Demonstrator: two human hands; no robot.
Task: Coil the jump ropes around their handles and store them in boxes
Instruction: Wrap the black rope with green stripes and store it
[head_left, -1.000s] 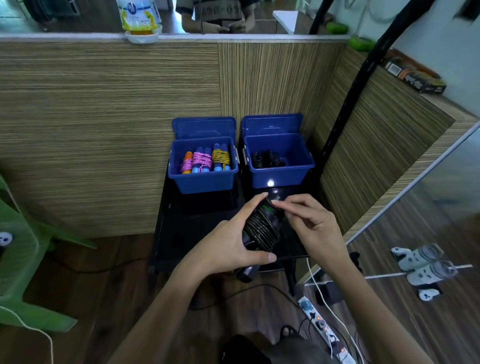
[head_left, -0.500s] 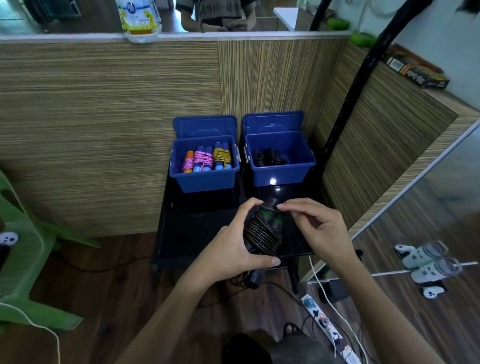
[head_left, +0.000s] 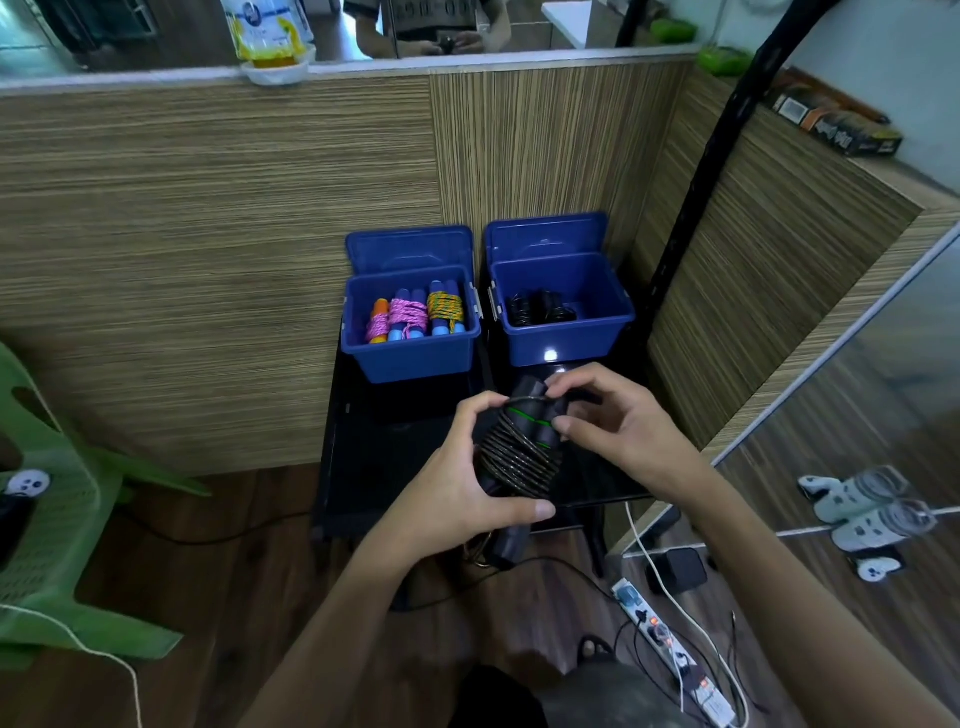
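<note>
Black coiled jump rope (head_left: 521, 453) (handles bundled) gripped between both hands.

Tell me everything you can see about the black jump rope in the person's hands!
The black jump rope has dark handles with a thin green ring, held side by side, tilted. Its dark, shiny cord is coiled many times around them. The left hand grips the coil, thumb underneath. The right hand pinches the cord near the handle tops. One handle end pokes out below. It's held above a black table, in front of the right blue box.

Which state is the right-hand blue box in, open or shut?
Open: the right blue box has its lid tipped back, black coiled ropes visible inside.
</note>
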